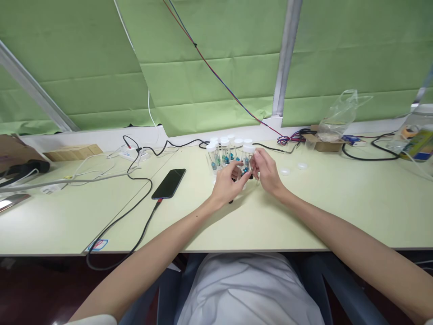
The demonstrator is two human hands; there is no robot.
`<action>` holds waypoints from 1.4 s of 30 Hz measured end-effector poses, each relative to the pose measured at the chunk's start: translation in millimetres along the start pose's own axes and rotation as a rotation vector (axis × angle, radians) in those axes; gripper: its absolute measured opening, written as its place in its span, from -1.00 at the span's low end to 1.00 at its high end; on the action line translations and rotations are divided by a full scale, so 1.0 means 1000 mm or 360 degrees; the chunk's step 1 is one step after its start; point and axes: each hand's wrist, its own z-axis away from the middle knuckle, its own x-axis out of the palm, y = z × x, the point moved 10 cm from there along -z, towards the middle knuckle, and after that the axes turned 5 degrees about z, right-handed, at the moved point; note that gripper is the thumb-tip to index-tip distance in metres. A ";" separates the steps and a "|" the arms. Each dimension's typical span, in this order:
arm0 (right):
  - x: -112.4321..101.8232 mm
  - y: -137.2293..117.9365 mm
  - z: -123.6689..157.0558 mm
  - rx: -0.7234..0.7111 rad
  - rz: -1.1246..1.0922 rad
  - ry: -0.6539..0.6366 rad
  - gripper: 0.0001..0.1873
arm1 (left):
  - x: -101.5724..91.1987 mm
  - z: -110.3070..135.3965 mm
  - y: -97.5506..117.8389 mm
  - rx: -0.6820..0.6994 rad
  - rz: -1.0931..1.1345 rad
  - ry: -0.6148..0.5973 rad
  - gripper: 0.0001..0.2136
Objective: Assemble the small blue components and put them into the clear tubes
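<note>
A clear vial (246, 161) with a white cap stands upright, blue pieces showing inside it. Around its lower part curl the thumb and fingers of my left hand (226, 184), closed on it. My right hand (268, 172) is closed in a pinch right beside the vial's upper side; what its fingertips hold is hidden. Just behind and left of my hands stand several more white-capped clear vials (214, 158) with blue and green contents. Small dark pieces (231, 201) show beneath my hands, too small to name.
Left of my hands lies a phone (169, 183) with a black cable (146, 230) plugged in. Two clear round discs (302, 166) rest to the right. Further back are a small cardboard box (326, 145) with a plastic bag, loose cables and a power strip (133, 154).
</note>
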 end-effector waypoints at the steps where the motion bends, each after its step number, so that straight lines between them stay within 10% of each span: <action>1: 0.001 -0.001 0.001 -0.0025 0.0069 -0.0003 -0.61 | -0.002 -0.001 0.000 -0.0004 0.0000 0.0021 -0.69; 17: 0.009 -0.001 0.004 -0.0123 0.0508 -0.0036 -0.57 | -0.086 -0.024 0.015 0.0025 -0.0032 0.0577 -0.74; 24: 0.016 -0.006 0.008 -0.0183 0.0554 -0.0105 -0.77 | -0.067 -0.018 0.017 -0.0016 -0.0087 0.0389 -0.72; 31: 0.031 -0.006 0.011 -0.0272 0.0546 -0.0311 -0.37 | -0.044 -0.010 0.016 -0.0022 -0.0231 0.0193 -0.76; 42: 0.029 -0.023 -0.006 -0.0192 0.0471 -0.0321 -0.65 | -0.039 -0.002 0.028 0.0308 -0.0439 0.0154 -0.77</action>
